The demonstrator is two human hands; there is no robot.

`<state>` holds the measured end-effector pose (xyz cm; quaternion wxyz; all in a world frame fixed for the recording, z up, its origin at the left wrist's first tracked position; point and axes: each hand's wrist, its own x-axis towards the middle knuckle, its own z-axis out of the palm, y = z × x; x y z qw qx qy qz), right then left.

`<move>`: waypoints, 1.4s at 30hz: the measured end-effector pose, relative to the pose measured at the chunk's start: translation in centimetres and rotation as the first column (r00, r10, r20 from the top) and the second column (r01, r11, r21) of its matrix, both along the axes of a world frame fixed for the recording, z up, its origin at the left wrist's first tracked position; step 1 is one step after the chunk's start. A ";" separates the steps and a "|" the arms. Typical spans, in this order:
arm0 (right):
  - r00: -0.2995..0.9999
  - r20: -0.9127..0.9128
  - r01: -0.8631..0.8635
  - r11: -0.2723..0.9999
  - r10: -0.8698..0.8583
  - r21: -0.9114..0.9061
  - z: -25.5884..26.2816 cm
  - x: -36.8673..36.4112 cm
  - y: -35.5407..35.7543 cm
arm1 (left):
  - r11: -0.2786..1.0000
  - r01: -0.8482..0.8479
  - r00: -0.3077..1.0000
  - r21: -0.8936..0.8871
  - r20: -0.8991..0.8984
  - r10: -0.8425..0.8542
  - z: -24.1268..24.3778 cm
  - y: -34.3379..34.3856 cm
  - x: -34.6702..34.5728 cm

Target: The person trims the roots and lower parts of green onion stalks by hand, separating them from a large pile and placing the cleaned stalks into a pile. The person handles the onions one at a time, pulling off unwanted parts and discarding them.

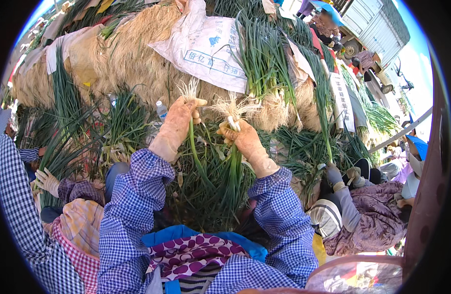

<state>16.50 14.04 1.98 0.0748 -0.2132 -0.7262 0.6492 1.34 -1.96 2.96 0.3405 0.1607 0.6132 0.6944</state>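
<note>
Both of my hands wear tan rubber gloves below blue checked sleeves. My left hand (181,119) grips a green onion (193,141) just under its pale roots, its green stalk hanging down. Just right of it, my right hand (242,137) is closed around several green onions (233,161); their white stems and bushy roots (233,109) point up and their leaves hang towards my lap. The two sets of roots are close together; whether they touch, I cannot tell. Loose green leaves (196,198) lie beneath my hands.
A long pile of onions with dry roots (133,51) runs across ahead, partly under a white woven sack (210,47). A plastic bottle (161,110) stands behind my left hand. Co-workers sit close on both sides, a gloved hand (47,182) at left and another (334,173) at right. A truck (372,25) stands far right.
</note>
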 end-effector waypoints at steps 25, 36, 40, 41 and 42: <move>0.910 0.144 -0.411 0.895 0.390 0.174 -0.3 1.6 -4.3 | 0.961 0.175 0.888 0.214 -0.456 -0.061 1.2 -3.0 -2.7; 0.942 -0.146 -0.271 0.940 0.303 0.207 1.6 1.3 -2.2 | 0.954 0.255 0.898 0.155 -0.403 -0.175 1.2 -2.2 -1.2; 0.961 -0.145 -0.220 0.968 0.236 0.120 2.5 0.6 -3.6 | 0.928 0.372 0.782 0.034 -0.551 -0.293 2.0 -1.7 0.0; 0.963 -0.142 -0.197 0.958 0.229 0.206 2.7 0.7 -3.5 | 0.935 0.355 0.750 0.016 -0.601 -0.275 2.1 -1.4 0.5; 0.965 -0.143 -0.173 0.941 0.221 0.291 2.9 0.8 -3.4 | 0.939 0.343 0.783 -0.034 -0.542 -0.306 2.9 -1.4 0.6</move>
